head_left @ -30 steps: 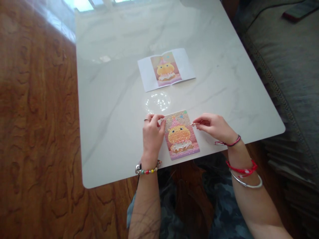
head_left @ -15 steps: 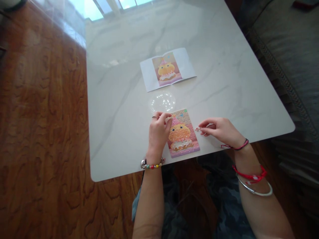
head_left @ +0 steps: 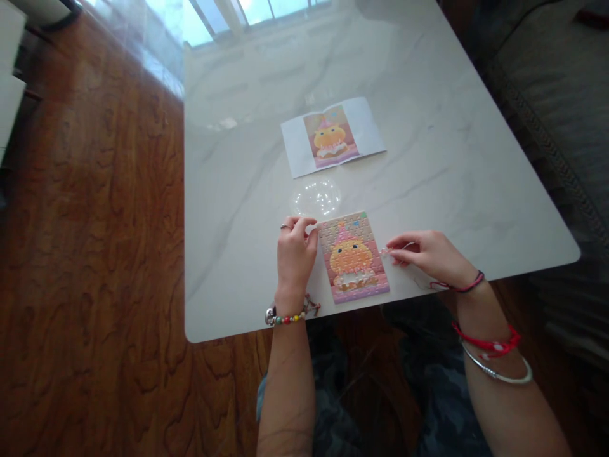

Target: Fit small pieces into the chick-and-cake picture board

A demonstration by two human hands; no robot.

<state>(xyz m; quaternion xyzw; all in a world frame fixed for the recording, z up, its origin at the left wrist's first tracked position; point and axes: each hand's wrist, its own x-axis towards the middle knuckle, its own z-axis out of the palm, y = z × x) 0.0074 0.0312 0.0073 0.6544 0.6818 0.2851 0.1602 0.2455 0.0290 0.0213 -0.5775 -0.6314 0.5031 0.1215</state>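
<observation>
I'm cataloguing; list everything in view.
Table: 1, white, centre
Jigsaw puzzle: 1, multicoloured, near edge
Puzzle piece: 1, pinkish, right fingers
Printed sheet: 1, white, beyond puzzle
Shiny patch: 1, whitish, between them
Wooden floor: 1, brown, left
Sofa: 1, grey, right
Furniture: 1, white, left
Unclear object: 1, dark, upper right
Bracelets: 4+, mixed, wrists
Ring: 1, silver, left hand
Trousers: 1, bluish, below
Left hand: 1, bare, puzzle's left
Right hand: 1, bare, puzzle's right

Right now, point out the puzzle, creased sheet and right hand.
Puzzle (head_left: 353, 258), head view: middle of its picture.
Creased sheet (head_left: 333, 137), head view: its printed picture.
Right hand (head_left: 434, 255), head view: its back.
</observation>
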